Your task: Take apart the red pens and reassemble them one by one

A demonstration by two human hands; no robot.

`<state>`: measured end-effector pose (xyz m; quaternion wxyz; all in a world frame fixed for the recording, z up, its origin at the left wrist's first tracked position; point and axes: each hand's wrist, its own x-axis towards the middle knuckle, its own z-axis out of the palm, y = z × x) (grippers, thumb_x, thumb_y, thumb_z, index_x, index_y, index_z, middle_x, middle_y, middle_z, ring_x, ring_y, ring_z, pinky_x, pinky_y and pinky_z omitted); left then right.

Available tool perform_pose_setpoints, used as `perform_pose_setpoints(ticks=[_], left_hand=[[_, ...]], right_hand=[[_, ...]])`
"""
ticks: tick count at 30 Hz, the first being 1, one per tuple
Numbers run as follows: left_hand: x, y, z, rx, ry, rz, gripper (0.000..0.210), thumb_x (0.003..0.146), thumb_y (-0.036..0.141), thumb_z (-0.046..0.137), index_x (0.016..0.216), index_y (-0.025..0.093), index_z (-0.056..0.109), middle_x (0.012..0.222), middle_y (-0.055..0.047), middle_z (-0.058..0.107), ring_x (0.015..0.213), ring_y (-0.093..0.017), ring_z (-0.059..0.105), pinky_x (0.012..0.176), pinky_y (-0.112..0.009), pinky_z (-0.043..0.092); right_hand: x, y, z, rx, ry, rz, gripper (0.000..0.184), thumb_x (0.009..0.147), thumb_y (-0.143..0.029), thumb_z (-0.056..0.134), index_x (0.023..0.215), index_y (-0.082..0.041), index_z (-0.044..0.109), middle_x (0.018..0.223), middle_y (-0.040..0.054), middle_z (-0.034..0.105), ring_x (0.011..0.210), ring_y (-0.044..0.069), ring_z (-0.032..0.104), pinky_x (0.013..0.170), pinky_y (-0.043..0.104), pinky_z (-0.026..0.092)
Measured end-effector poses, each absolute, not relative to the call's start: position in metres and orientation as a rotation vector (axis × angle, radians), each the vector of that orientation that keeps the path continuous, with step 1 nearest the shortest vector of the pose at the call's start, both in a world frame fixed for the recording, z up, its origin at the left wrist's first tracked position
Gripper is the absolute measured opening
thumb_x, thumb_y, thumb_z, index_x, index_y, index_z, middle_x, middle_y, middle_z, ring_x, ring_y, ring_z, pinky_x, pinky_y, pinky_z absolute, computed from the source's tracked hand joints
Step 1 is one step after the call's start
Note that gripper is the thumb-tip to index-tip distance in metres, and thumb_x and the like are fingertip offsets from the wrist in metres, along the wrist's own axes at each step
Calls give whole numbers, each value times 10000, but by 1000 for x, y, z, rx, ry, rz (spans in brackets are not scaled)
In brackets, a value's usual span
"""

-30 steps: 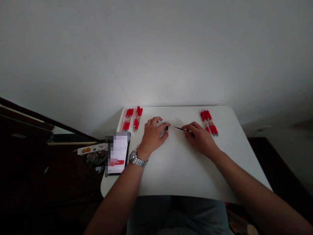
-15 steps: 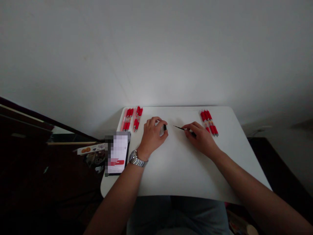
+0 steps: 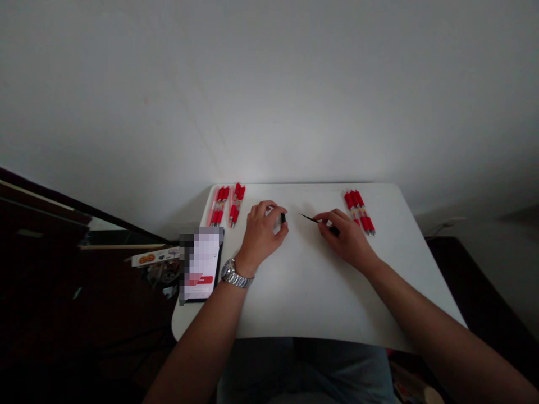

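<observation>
My left hand (image 3: 263,227) is over the middle of the white table, thumb and fingers curled round a small pale piece with a black end (image 3: 283,217). Most of that piece is hidden by the fingers. To its right, my right hand (image 3: 341,231) pinches a thin black pointed stick (image 3: 310,218) with a fine pale tip. The tip points left towards the black end, and a gap lies between them. A thicker dark part shows under the right fingers. I cannot make out exactly what either piece is.
Red pens (image 3: 219,207) and more red pens (image 3: 237,205) lie at the table's back left. Another row of red pens (image 3: 360,212) lies behind my right hand. A phone (image 3: 204,264) rests at the left edge of the white table (image 3: 295,303). A wall stands behind.
Both hands keep nearly the same place and the same hold. The whole view has shifted very slightly.
</observation>
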<state>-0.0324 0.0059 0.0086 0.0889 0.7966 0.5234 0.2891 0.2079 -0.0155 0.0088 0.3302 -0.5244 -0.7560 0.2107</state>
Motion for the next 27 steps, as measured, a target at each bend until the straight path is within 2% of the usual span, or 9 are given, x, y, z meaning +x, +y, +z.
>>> perform_pose_setpoints(ticks=[2,5,11,15,17,22,27], left_hand=[[-32,6,10,2339,1557,893,260,915,242,630,1173,250,660,1238,-84,573,1160,-263,538,1060,-450,427],[-30,5,12,2242,1496,1004,236,936,237,612,1168,227,651,1206,-80,609,1165,-242,557,1068,-423,439],[-18,-1,11,1863,1131,1187,213,974,287,595,1159,198,651,1117,-76,686,988,-167,647,890,-299,525],[-11,-4,10,1619,977,1176,243,962,342,632,1141,182,673,1096,-85,711,996,-168,668,921,-298,528],[-9,-4,10,1528,932,1186,235,942,346,664,1106,179,681,1092,-83,715,1009,-171,671,930,-299,526],[-8,-4,13,1391,905,1215,193,907,344,710,993,173,687,998,-56,714,917,-148,666,879,-279,525],[-9,-4,13,1367,888,1195,219,897,340,723,1036,172,698,978,-52,709,876,-137,658,854,-269,521]], right_hand=[[206,-17,11,-1343,-1911,594,236,985,-324,525,1123,-207,676,950,66,642,775,173,604,706,305,493],[203,-20,14,-1328,-1773,774,265,974,-370,544,1140,-196,655,926,49,650,651,133,540,599,277,447],[201,-24,13,-1199,-1588,1080,295,952,-379,575,1192,-214,618,933,27,643,606,102,464,527,253,355],[201,-25,9,-1162,-1569,1141,294,971,-379,583,1222,-231,621,748,-19,563,590,114,440,525,260,336],[200,-26,9,-1153,-1597,1143,297,977,-370,584,1237,-232,623,699,-31,532,594,122,460,536,266,347],[198,-26,12,-1151,-1663,1109,291,978,-365,590,1226,-218,637,776,0,618,645,135,553,603,289,426],[197,-26,12,-1139,-1663,1113,296,967,-358,611,1223,-212,631,812,8,653,650,134,602,604,285,459]])
